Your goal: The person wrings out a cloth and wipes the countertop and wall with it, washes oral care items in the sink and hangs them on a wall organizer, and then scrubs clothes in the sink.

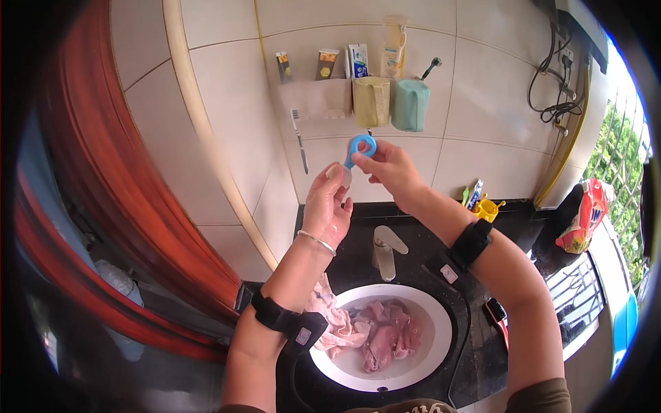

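Nearest you, the white lettering (427, 408) on your shirt (540, 398) is cut off and unreadable; past it, pink cloth (383, 344) lies in and over the rim of a white sink (443, 351). Above the tap (384, 256), your right hand (396, 175) pinches a blue ring (353, 153) while your left hand (327, 206) pinches its pale lower end. Farther off, a red bag (585, 215) at right shows part of a word, perhaps "OM", and a carton (357, 60) on the wall shelf (317, 100) bears print too small to read.

Blue marks the ring-shaped handle (353, 146), pink the cloth (385, 341), white the washbasin (446, 323), black the countertop (351, 237), mint-green one mug (411, 107).
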Tool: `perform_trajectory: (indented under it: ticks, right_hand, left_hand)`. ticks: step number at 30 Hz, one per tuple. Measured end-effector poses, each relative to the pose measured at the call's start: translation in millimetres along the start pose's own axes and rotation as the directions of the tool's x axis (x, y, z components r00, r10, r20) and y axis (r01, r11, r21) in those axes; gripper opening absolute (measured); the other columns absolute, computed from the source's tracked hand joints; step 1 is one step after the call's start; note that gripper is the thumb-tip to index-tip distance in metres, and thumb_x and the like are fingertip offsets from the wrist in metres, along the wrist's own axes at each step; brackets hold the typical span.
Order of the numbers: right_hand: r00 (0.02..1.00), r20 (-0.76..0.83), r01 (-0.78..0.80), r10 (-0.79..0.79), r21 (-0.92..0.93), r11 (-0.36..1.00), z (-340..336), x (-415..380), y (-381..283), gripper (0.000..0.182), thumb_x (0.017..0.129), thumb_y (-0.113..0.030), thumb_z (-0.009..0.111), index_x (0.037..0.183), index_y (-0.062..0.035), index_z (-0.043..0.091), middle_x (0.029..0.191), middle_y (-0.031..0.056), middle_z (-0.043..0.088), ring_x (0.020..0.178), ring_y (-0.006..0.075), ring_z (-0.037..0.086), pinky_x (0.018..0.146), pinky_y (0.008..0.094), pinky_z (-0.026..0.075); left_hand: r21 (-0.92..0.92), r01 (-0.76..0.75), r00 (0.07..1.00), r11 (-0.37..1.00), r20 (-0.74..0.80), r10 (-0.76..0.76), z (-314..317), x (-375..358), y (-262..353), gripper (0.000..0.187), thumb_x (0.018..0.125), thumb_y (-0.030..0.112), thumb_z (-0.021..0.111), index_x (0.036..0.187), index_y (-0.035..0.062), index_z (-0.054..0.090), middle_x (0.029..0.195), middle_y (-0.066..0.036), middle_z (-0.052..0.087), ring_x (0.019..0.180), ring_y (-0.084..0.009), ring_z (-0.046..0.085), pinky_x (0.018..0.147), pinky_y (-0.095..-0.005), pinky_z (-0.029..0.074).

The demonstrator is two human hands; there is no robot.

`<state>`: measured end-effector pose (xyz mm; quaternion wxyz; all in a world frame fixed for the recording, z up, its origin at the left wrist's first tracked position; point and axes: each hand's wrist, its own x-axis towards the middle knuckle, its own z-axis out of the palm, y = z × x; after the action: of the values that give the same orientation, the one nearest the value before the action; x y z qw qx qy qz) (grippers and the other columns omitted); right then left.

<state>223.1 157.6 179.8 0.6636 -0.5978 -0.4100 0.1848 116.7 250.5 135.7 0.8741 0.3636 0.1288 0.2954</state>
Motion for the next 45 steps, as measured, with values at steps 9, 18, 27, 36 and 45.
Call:
perform_trajectory:
  ticks: [9, 18, 27, 36, 45]
  right_hand:
    - [0.996, 0.045, 0.090, -0.079, -0.596, 0.798, -15.2, 86.5, -67.4, 0.016, 0.083, -0.015, 0.066, 0.091, -0.0026, 0.061, 0.076, -0.0003, 0.059, 0.063, 0.0066, 0.053, 0.058, 0.0210, 0.045]
    - [0.997, 0.030, 0.071, -0.066, -0.278, 0.958, 18.6, 143.2, -56.9, 0.017, 0.083, -0.013, 0.067, 0.094, -0.0029, 0.060, 0.084, 0.0033, 0.061, 0.069, 0.0071, 0.059, 0.064, 0.0198, 0.051]
    - [0.967, 0.039, 0.228, -0.250, -0.566, 0.792, 70.3, 203.5, -28.1, 0.023, 0.074, -0.019, 0.071, 0.088, -0.0028, 0.065, 0.073, 0.0087, 0.066, 0.063, 0.0140, 0.065, 0.061, 0.0264, 0.052]
    - [0.974, 0.101, 0.227, -0.203, -0.459, 0.859, 69.1, 205.0, -29.7, 0.022, 0.076, -0.021, 0.069, 0.088, -0.0038, 0.064, 0.073, 0.0053, 0.064, 0.065, 0.0108, 0.061, 0.061, 0.0252, 0.050]
    - [0.986, -0.042, 0.123, -0.163, -0.477, 0.870, 80.4, 153.9, 17.9, 0.042, 0.073, -0.015, 0.072, 0.106, -0.0030, 0.050, 0.081, 0.0107, 0.063, 0.074, 0.0179, 0.062, 0.065, 0.0294, 0.050]
  left_hand:
    - [0.691, -0.213, 0.753, 0.690, -0.334, 0.567, -36.6, 98.9, 29.5, 0.059, 0.079, 0.030, 0.064, 0.130, 0.0103, 0.043, 0.138, -0.015, 0.031, 0.129, -0.0302, 0.024, 0.103, -0.0448, 0.028]
    - [0.582, -0.551, 0.723, 0.597, -0.025, 0.691, -45.0, 162.7, 39.2, 0.013, 0.090, 0.015, 0.054, 0.087, 0.0025, 0.055, 0.067, -0.001, 0.053, 0.062, -0.0120, 0.053, 0.060, -0.0256, 0.041]
    - [0.496, -0.579, 0.712, 0.647, -0.080, 0.698, -58.3, 103.2, 26.3, 0.012, 0.094, 0.014, 0.048, 0.092, 0.0044, 0.055, 0.071, 0.002, 0.044, 0.068, -0.0081, 0.042, 0.066, -0.0231, 0.038]
    - [0.513, -0.541, 0.726, 0.666, -0.114, 0.678, -79.0, 85.8, 15.7, 0.016, 0.095, 0.017, 0.045, 0.090, 0.0037, 0.053, 0.066, 0.004, 0.035, 0.057, -0.0057, 0.028, 0.050, -0.0232, 0.026]
    - [0.337, -0.472, 0.830, 0.814, -0.140, 0.539, -60.3, 105.7, 39.5, 0.025, 0.088, 0.035, 0.057, 0.092, 0.0097, 0.054, 0.074, 0.001, 0.048, 0.054, -0.0045, 0.031, 0.049, -0.0203, 0.027]
